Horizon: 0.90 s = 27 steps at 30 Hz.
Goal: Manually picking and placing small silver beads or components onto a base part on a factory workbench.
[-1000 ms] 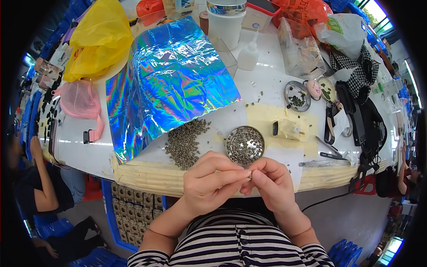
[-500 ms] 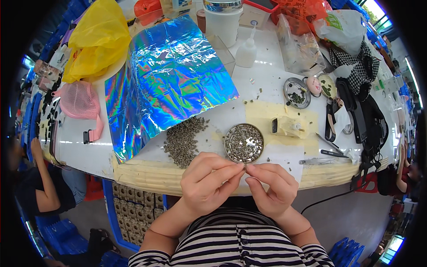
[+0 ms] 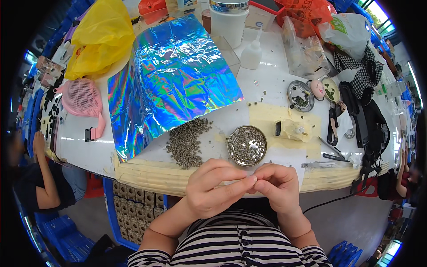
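Fingertips of my left hand (image 3: 218,184) and my right hand (image 3: 278,184) meet in a pinch over the table's near edge. Whatever lies between them is too small or hidden to make out. Just beyond stands a round metal tin (image 3: 247,146) holding many small greyish metal pieces. To its left, a heap of the same small pieces (image 3: 186,143) lies on the table, partly under a shiny blue holographic sheet (image 3: 173,75).
Right of the tin are a tape-covered block (image 3: 293,130), tweezers (image 3: 334,157) and a round dish of dark bits (image 3: 300,96). A white squeeze bottle (image 3: 251,53) stands farther back. A yellow bag (image 3: 100,40) and pink mesh pouch (image 3: 80,98) lie left.
My hands have shifted slightly right and down, away from the tin. The left fingers now reach over to the right fingertips, and the right fingers are more curled. The whole view has shifted slightly.
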{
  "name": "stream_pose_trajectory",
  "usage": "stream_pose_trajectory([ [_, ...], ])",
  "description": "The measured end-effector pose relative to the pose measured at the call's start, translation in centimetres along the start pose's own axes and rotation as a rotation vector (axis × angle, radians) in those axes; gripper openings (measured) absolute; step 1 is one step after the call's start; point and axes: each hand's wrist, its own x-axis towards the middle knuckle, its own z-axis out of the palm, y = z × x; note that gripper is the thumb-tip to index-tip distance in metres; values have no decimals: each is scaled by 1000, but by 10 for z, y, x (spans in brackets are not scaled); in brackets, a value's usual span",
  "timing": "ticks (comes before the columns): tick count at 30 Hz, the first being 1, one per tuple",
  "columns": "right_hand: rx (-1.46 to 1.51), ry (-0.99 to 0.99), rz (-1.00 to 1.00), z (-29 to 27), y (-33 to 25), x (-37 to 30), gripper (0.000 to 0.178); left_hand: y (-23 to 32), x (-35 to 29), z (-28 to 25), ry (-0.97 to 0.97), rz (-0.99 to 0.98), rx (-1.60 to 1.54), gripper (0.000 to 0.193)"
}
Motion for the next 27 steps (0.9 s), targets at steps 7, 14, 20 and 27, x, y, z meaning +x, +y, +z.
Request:
stream_pose_trajectory([
  [7,-53,24,-32,0,1,0,11,6,-1,0,-17,-15,64,39],
  [14,172,-57,129,-6,-2,1,12,3,2,-3,-56,-24,-78,38],
  [20,-305,88,-170,1,2,0,11,7,1,-2,-34,-27,87,36],
  [27,-671,157,-345,8,-3,1,12,3,-1,-2,-42,25,126,37],
])
